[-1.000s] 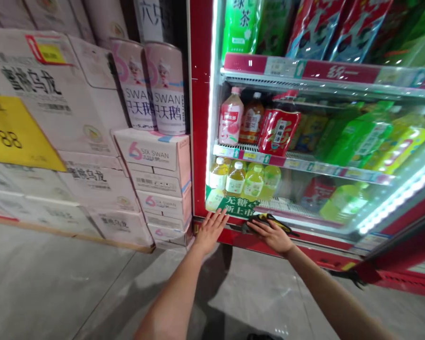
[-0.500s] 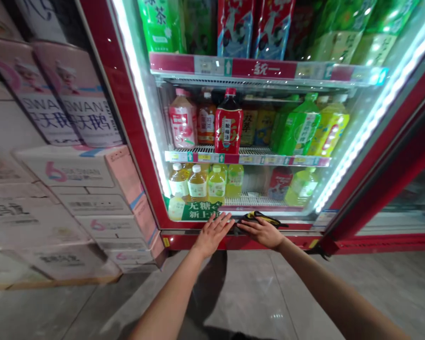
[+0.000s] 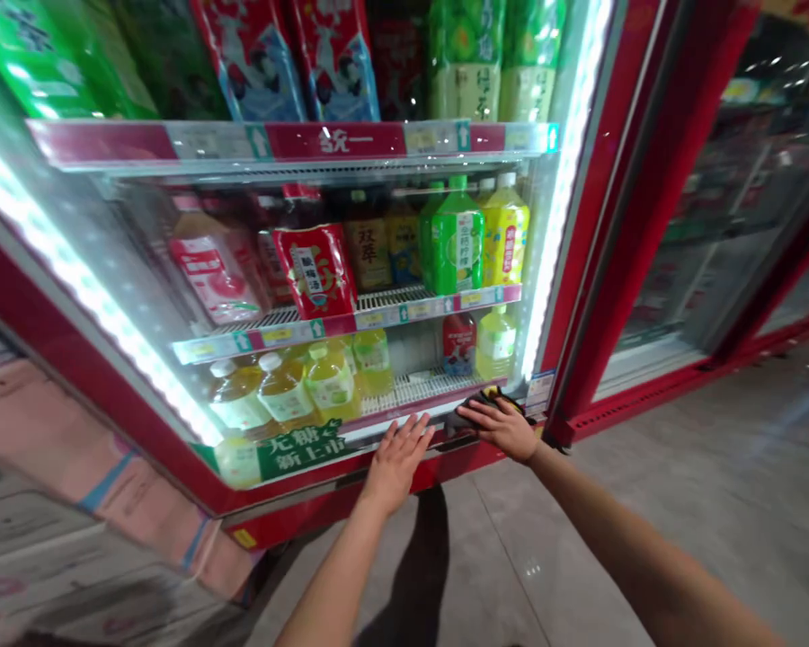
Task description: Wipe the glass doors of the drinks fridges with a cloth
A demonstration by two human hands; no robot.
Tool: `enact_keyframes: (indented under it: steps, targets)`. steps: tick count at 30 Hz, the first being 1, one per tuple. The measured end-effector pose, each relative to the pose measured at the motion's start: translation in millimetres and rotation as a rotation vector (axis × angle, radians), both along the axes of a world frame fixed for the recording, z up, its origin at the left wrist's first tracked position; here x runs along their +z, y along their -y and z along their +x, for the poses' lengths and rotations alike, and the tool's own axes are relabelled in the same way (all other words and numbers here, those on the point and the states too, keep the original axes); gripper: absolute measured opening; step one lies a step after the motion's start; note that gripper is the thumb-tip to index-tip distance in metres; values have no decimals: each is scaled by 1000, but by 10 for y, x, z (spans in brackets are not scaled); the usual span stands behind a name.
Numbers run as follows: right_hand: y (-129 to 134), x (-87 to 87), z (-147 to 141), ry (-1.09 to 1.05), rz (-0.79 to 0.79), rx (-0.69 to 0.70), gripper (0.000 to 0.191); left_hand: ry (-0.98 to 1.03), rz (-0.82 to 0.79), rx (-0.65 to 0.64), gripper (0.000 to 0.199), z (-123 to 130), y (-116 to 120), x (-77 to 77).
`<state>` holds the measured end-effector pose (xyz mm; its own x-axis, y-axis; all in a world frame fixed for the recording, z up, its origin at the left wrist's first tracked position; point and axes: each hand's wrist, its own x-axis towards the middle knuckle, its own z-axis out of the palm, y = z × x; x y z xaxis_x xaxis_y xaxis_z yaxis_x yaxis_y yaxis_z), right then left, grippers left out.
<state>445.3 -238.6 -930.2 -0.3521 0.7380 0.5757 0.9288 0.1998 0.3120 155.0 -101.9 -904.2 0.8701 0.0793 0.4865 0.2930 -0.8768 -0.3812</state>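
Observation:
My hands are at the bottom edge of the glass door of a red refrigerated drinks cooler. My right hand lies over a black-and-yellow cloth on the lower door frame, near the door's right corner. My left hand rests flat against the lower frame, fingers spread, just right of a green door sign. Behind the glass, shelves hold a green bottle, a red-labelled drink and several yellow-green bottles. Most of the cloth is hidden under my right hand.
Pink-and-white cartons are stacked against the cooler's left side. A grey tiled floor spreads below and right. Another glass-fronted cooler with a red frame stands to the right.
The view has swung right and tilted, so the cooler now slants. Both hands have slid right along the lower door frame, and the cloth has moved with my right hand.

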Motion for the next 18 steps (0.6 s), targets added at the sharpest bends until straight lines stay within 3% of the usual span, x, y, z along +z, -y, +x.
enact_keyframes:
  steps: [4, 6, 8, 10, 12, 15, 18]
  targets:
    - [218, -274, 232, -433, 204, -310, 64, 3, -9, -7, 87, 29, 6, 57]
    - [127, -455, 76, -717, 377, -388, 71, -3, 3, -22, 86, 50, 21, 72]
    - [-83, -572, -180, -811, 456, -449, 74, -8, 15, -37, 83, 93, 36, 86]
    - [-313, -579, -378, -1038, 536, -519, 72, -3, 19, -48, 80, 149, 47, 105]
    - [-462, -493, -395, -1234, 584, -569, 69, 7, 13, -53, 78, 201, 54, 131]
    - [-456, -343, -130, -1312, 645, -632, 69, 17, -8, -54, 78, 243, 67, 174]
    - [-336, -318, 101, -1393, 715, -716, 74, 24, -23, -54, 79, 240, 80, 199]
